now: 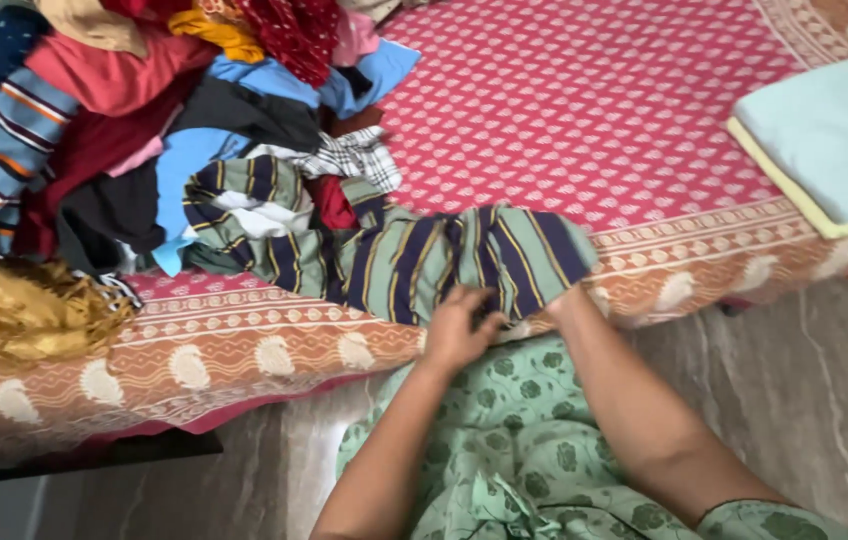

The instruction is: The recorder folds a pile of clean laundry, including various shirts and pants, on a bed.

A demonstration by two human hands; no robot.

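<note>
At near bed edge [244,350], left hand [459,330] gripping striped garment [424,260], right hand [566,300] tucking under it, grip hidden, clothes pile [144,120] lying far left.

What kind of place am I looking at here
Probably a bedroom at home: a bed with a red patterned bedspread, a heap of unfolded clothes, folded clothes, and a stone-look floor.

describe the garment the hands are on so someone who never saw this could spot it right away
Start at the bed with the red patterned bedsheet and go to its near edge, in front of the heap of mixed clothes. There the left hand and right hand hold a striped garment. Unlike the mostly plain pieces in the heap, it has broad green and navy stripes with thin yellow lines.
</note>
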